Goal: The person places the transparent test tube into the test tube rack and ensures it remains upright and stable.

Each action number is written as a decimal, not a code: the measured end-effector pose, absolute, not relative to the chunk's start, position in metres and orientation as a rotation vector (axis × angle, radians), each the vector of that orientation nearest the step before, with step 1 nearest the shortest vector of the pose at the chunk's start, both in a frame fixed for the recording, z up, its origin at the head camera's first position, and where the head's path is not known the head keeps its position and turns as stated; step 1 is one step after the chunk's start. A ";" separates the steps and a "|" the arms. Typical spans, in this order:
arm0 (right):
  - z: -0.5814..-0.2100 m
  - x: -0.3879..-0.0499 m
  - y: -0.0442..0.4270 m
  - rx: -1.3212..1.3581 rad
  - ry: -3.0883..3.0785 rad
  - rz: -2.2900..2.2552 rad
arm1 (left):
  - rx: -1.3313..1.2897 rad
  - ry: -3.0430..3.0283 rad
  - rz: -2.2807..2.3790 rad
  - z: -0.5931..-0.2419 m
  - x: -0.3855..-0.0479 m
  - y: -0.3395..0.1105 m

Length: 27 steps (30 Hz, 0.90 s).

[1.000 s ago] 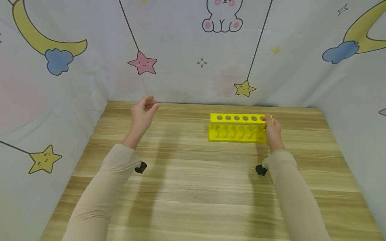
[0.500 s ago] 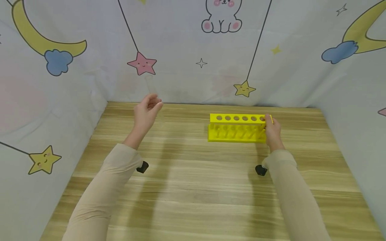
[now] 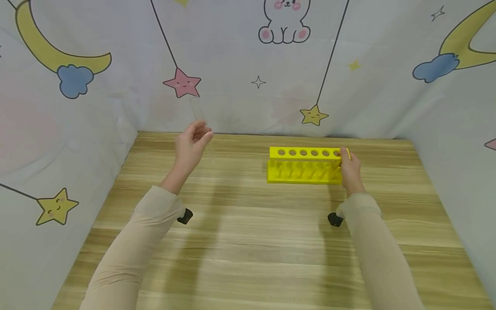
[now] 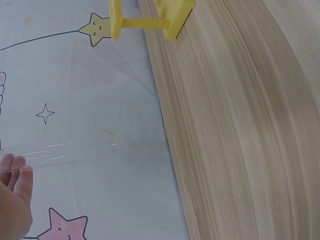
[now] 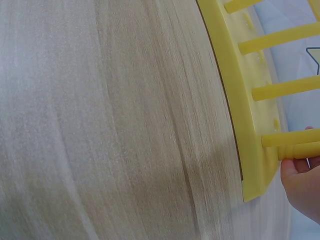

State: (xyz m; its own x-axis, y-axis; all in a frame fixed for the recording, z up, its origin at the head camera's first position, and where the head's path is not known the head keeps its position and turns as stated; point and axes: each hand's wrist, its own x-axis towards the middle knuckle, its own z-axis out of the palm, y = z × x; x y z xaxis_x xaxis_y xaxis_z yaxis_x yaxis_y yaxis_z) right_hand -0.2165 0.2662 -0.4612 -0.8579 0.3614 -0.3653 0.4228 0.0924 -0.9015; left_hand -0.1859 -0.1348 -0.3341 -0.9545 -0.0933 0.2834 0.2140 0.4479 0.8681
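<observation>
Between thumb and fingers, my left hand (image 3: pixel 190 148) pinches a clear test tube (image 4: pixel 65 152), held tilted above the table's back left part. In the head view the test tube (image 3: pixel 196 108) is faint against the curtain, its upper part rising past the fingers and its lower end below them. A yellow test tube rack (image 3: pixel 306 177) stands upright at the back right, a row of holes along its top bar and pegs on its base. My right hand (image 3: pixel 351 170) grips the right end of the rack, thumb on the top bar. In the right wrist view the fingers (image 5: pixel 300 167) are around its end post.
The wood-grain table (image 3: pixel 255 241) meets a white curtain (image 3: pixel 232 56) printed with stars and moons at the back and sides. A black wrist-camera piece (image 3: pixel 185 216) hangs below the left sleeve, another black piece (image 3: pixel 335 219) by the right sleeve.
My left hand has moved slightly right with the test tube, which shows more clearly above the fingers now. The right hand and the rack have stayed in place.
</observation>
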 end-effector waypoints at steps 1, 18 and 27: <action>-0.461 -0.217 0.266 0.822 2.282 -1.920 | -0.107 -2.410 -1.516 -0.334 -0.186 -0.134; -0.460 -0.217 0.266 0.817 2.280 -1.915 | -0.161 -2.395 -1.591 -0.328 -0.184 -0.123; -0.460 -0.217 0.265 0.828 2.273 -1.944 | -0.217 -2.345 -1.657 -0.329 -0.189 -0.116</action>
State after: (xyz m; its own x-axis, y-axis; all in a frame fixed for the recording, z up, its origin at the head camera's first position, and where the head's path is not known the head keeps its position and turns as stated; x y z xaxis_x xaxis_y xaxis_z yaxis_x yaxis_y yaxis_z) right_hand -0.2170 0.2649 -0.4599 -0.8570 0.3666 -0.3621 0.4146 0.0735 -0.9070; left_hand -0.1889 -0.1157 -0.3290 -0.9548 -0.0279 0.2959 0.2696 0.3378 0.9018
